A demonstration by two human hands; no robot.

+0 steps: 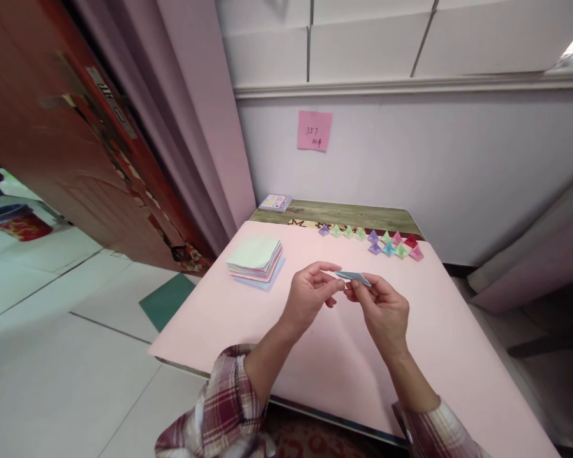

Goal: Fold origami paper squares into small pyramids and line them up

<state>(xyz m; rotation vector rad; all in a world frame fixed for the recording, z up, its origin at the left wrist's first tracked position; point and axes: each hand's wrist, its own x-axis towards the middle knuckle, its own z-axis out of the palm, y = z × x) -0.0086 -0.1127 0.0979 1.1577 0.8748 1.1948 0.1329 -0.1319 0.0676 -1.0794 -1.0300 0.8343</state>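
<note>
A small folded piece of blue paper (356,277) is held up over the pink table cover, between my two hands. My right hand (384,308) pinches its right end between thumb and fingers. At its left tip, my left hand (310,292) has thumb and index finger close around the edge; whether they press on it is hard to see. Beyond my hands, several small folded paper shapes (388,248) in purple, green, blue, pink and red stand in rows. A stack of coloured paper sheets (255,257) lies to the left.
The pink-covered table (210,318) meets a white wall with a pink note (314,131). A pack with a printed cover (275,203) lies at the back left corner. Left are a purple curtain (191,114), a red door (42,83) and a green sheet (167,301) on the floor.
</note>
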